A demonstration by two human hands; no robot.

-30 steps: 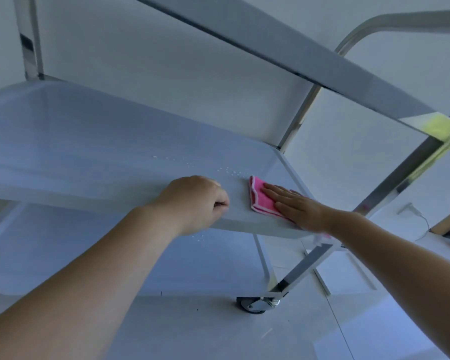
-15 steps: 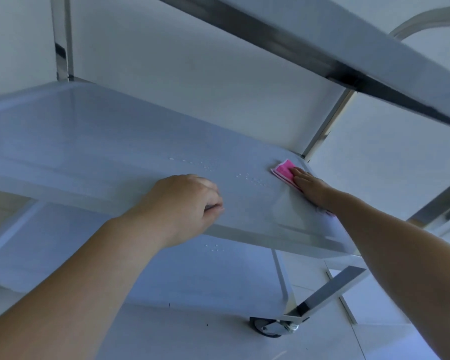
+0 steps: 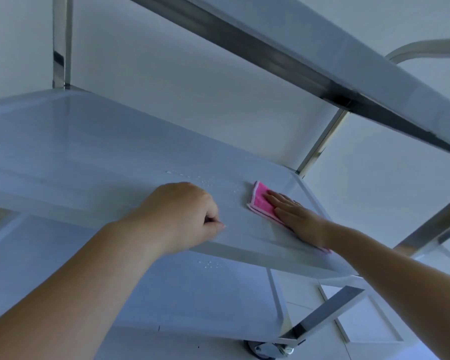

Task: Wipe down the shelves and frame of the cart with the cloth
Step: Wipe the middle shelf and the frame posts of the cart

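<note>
A pink cloth (image 3: 260, 198) lies flat on the right part of the cart's middle shelf (image 3: 102, 162). My right hand (image 3: 295, 215) presses on it with straight fingers, covering most of it. My left hand (image 3: 185, 214) grips the shelf's near front edge, fingers curled over the rim. Small water drops (image 3: 192, 176) dot the shelf between the hands. The steel upright (image 3: 320, 144) stands at the shelf's far right corner.
The top shelf's edge (image 3: 309, 63) runs diagonally overhead, close above my right arm. A bottom shelf (image 3: 192, 294) lies below, with a caster wheel (image 3: 268, 349) at its right corner. Another upright (image 3: 61, 42) rises at the far left. White wall behind.
My right hand slid the cloth from the shelf's front right corner to its far right corner, then back toward the middle. My left hand kept its grip on the front edge.
</note>
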